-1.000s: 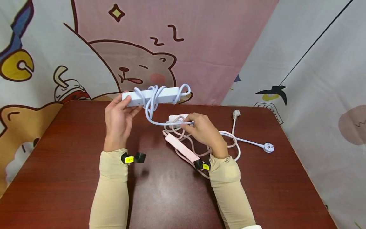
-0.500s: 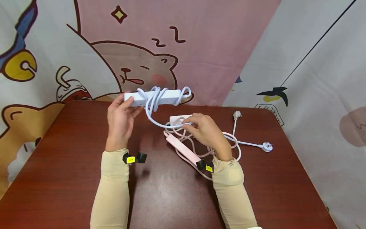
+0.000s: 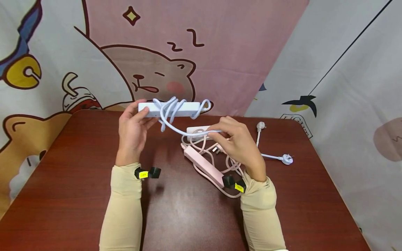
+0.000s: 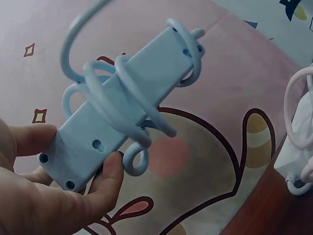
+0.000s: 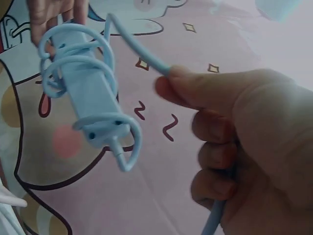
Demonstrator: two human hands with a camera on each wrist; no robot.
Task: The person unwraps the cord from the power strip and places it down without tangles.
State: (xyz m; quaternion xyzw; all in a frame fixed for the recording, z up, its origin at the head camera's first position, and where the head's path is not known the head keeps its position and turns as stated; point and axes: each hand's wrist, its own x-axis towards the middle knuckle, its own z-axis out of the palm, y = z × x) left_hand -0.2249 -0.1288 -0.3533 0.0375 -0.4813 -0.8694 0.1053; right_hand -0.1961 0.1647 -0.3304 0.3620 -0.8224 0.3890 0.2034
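My left hand [image 3: 133, 134] grips one end of a light blue power strip [image 3: 188, 109], held up over the far part of the table. Its blue cord [image 4: 105, 105] is wound in several loose loops around the strip's middle, and one loop circles the cord end. From these loops the cord stretches across to my right hand [image 3: 238, 141], which pinches it between thumb and index finger. In the right wrist view the other fingers [image 5: 215, 156] curl round the cord as well. The blue cord's round plug [image 3: 287, 159] lies on the table to the right.
On the table [image 3: 78, 195] lie a pink power strip [image 3: 204, 165] with its tangled pink cord and a white power strip [image 3: 193, 130] behind it. A white plug [image 3: 260, 126] lies at the back right. A printed curtain [image 3: 226, 62] hangs right behind the table's far edge.
My right hand has shifted right and slightly up, drawing the cord with it, and the blue plug has slid left. The left hand has moved little; the cord now crosses the strip's front.
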